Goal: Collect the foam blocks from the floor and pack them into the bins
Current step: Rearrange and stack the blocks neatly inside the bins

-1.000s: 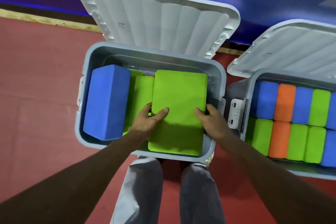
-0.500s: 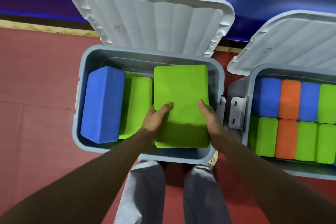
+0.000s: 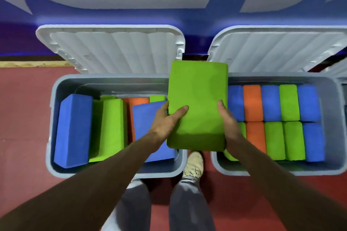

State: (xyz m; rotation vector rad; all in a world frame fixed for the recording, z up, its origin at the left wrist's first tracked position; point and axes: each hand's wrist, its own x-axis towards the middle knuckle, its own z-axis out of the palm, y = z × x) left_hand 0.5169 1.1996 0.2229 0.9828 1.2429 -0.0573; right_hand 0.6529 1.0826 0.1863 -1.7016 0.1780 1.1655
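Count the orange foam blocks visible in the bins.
3. One orange block is in the left bin, behind a blue block. Two are in the right bin: one in the back row, one in the front row. The held green block may hide others.

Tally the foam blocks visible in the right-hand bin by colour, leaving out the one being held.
Blue blocks: 4
Green blocks: 4, one partly hidden
Orange blocks: 2
Total: 10

Right bin (image 3: 336,137): two block rows (image 3: 287,103) fill floor. Left bin (image 3: 54,84): open strip along far wall. Raised lids (image 3: 112,48) bar rear approach.
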